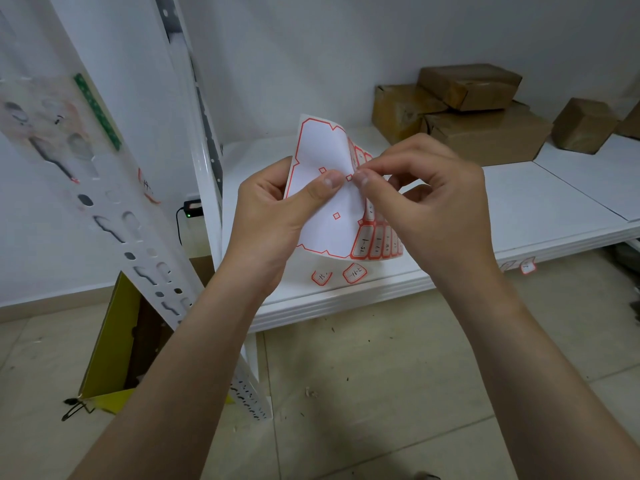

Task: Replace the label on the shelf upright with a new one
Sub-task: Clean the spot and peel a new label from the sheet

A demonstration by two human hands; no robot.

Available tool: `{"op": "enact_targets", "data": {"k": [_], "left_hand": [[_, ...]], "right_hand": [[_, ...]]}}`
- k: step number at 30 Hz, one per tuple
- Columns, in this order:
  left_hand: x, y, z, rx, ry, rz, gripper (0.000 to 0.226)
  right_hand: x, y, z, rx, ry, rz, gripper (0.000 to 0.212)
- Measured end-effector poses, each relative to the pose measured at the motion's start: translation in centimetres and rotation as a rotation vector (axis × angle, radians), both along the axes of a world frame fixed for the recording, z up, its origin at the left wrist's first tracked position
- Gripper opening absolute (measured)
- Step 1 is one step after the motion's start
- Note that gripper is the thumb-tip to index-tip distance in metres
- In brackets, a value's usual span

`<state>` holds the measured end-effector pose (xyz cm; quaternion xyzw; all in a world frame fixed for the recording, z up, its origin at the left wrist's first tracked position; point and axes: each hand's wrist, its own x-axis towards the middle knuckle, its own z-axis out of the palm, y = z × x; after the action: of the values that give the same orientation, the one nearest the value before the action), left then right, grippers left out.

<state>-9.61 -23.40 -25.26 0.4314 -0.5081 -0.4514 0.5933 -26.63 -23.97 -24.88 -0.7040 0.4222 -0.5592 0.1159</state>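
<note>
Your left hand (277, 206) grips the label sheet (329, 202); your right hand (426, 202) pinches its curled edge. The shelf upright (114, 216) stands left.

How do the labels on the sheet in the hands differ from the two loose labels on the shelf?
The sheet labels stand side by side in a row; the loose labels lie apart. The sheet labels are held in the air on a curled sheet; the loose labels rest on the shelf. Both have red borders and handwriting.
</note>
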Motion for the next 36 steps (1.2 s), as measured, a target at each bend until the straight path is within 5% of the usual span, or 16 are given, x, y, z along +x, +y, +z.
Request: {"op": "enact_targets", "data": {"k": [36], "left_hand": [[-0.1, -0.9, -1.1, 0.090, -0.119, 0.134, 0.004]], "right_hand": [[-0.8, 0.1, 0.5, 0.191, -0.120, -0.262, 0.006]]}}
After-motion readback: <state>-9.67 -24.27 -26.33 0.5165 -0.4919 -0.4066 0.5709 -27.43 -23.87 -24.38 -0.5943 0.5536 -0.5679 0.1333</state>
